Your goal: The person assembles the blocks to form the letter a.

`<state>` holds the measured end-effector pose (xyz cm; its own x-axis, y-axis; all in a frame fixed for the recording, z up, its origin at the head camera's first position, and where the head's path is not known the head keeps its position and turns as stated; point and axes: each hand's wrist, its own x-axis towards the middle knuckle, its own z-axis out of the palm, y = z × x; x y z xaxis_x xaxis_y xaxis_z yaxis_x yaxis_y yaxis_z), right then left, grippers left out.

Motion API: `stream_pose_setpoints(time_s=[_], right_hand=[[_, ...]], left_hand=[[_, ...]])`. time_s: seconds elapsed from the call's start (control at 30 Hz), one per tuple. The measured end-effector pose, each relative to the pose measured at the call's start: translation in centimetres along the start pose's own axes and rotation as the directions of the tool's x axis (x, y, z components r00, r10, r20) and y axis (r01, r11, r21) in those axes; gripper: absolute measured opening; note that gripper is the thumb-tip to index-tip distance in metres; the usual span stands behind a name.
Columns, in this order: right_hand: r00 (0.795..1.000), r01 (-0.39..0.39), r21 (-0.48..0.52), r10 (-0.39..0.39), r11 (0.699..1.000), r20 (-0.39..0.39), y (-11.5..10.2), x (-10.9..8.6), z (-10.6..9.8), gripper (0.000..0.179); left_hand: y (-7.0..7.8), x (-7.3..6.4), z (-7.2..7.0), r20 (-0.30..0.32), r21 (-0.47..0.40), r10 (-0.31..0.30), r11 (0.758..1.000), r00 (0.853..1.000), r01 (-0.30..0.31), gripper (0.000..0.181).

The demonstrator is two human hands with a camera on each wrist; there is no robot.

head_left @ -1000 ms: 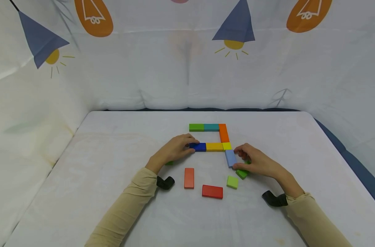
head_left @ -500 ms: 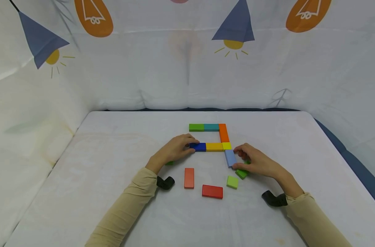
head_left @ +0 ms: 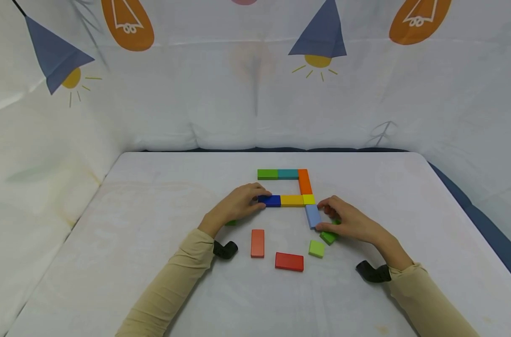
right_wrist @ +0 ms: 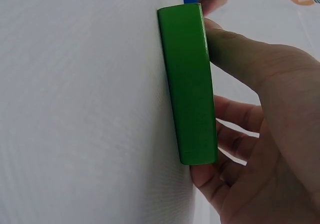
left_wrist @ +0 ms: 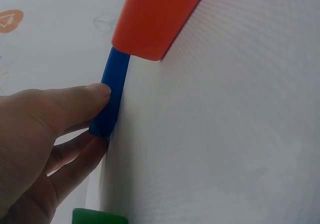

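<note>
My left hand (head_left: 240,202) pinches the left end of a dark blue block (head_left: 269,201), thumb on the near side. In the left wrist view the thumb lies along this blue block (left_wrist: 111,93). That block starts a row with an amber block (head_left: 292,201) and a small yellow block (head_left: 309,199). A light blue block (head_left: 312,217) slants down from the yellow one. My right hand (head_left: 350,219) holds it at its right side, thumb at the near corner and forefinger at the far one. A green block (right_wrist: 190,83) hides that contact in the right wrist view.
Farther back, a green block (head_left: 267,174), a teal block (head_left: 288,174) and an orange block (head_left: 305,181) join the row. Loose in front lie a salmon block (head_left: 257,243), a red block (head_left: 289,262) and a lime block (head_left: 316,249). Another green block (head_left: 230,223) sits under my left wrist.
The light blue block has shifted slightly left with my right hand, and the green block beside that hand has slid a little left too. My left hand stays in place.
</note>
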<state>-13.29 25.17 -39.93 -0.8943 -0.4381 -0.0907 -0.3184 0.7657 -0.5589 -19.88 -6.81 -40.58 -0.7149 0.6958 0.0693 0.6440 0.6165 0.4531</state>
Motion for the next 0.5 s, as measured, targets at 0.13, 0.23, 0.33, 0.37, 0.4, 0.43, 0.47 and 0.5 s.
stream_pose_setpoints(time_s=[0.13, 0.23, 0.33, 0.37, 0.4, 0.43, 0.47, 0.5], right_hand=[[1.0, -0.003, -0.005, 0.003, 1.0, -0.002, -0.07, 0.01, -0.02, 0.057], [1.0, -0.007, -0.017, 0.007, 1.0, -0.002, -0.03, 0.05, 0.02, 0.057], [1.0, -0.012, -0.024, 0.012, 1.0, 0.001, -0.02, 0.1, 0.08, 0.057], [1.0, -0.014, -0.024, 0.014, 1.0, 0.002, -0.02, 0.12, 0.11, 0.057], [1.0, -0.017, -0.022, 0.017, 1.0, 0.003, -0.03, 0.15, 0.13, 0.057], [1.0, -0.018, -0.021, 0.018, 1.0, 0.004, -0.05, 0.15, 0.15, 0.057], [1.0, -0.019, -0.02, 0.02, 1.0, 0.005, -0.04, 0.15, 0.17, 0.057], [1.0, -0.021, -0.018, 0.021, 1.0, 0.006, -0.05, 0.15, 0.19, 0.057]], left_hand=[[0.03, 0.02, -0.05, 0.0, -0.003, 0.007, 1.0, 1.0, -0.007, 0.035], [0.03, 0.06, -0.04, 0.001, -0.005, 0.006, 1.0, 1.0, -0.006, 0.035], [0.01, 0.08, -0.01, 0.003, -0.002, 0.002, 1.0, 1.0, -0.002, 0.035], [0.01, 0.07, 0.0, 0.003, -0.001, 0.001, 1.0, 1.0, -0.001, 0.035], [0.02, 0.07, 0.0, 0.004, -0.001, 0.0, 1.0, 1.0, 0.0, 0.035], [0.0, 0.07, 0.03, 0.004, 0.001, -0.001, 1.0, 1.0, 0.001, 0.035], [-0.01, 0.06, 0.04, 0.005, 0.001, -0.003, 1.0, 1.0, 0.003, 0.035], [-0.01, 0.04, 0.04, 0.003, -0.001, -0.002, 1.0, 1.0, 0.002, 0.035]])
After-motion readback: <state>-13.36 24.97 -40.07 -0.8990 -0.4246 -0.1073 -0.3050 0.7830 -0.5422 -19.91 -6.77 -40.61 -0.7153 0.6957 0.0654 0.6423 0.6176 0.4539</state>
